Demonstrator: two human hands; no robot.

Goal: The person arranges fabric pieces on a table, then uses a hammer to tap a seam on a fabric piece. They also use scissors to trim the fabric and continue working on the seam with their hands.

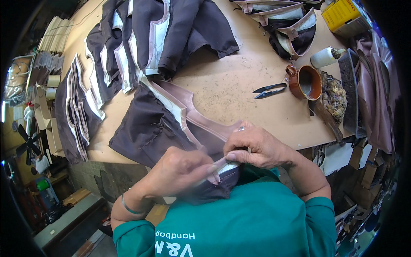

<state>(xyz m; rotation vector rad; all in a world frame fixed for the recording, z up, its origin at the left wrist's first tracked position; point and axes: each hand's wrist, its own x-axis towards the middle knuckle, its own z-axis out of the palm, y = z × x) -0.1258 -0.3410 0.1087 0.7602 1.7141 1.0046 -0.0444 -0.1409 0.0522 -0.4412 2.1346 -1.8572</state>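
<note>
Both hands work at the near edge of a dark brown fabric piece [143, 122] with pink leather-like trim and white backing strips. It spreads from the table down to my body. My right hand [257, 147], a ring on one finger, pinches the pink trim [199, 118] between thumb and fingers. Beside it my left hand [182, 171] is smeared by motion, with its fingers close to the same edge. Whether those fingers grip the trim cannot be told. A short white strip shows just below the right thumb.
Black thread snips [269, 90] lie near a brown ceramic mug [305, 82] and a white bottle [326, 57]. More trimmed fabric pieces [124, 47] cover the table's left and far side. A grey plastic basket [352, 92] and a yellow tin [342, 16] stand right.
</note>
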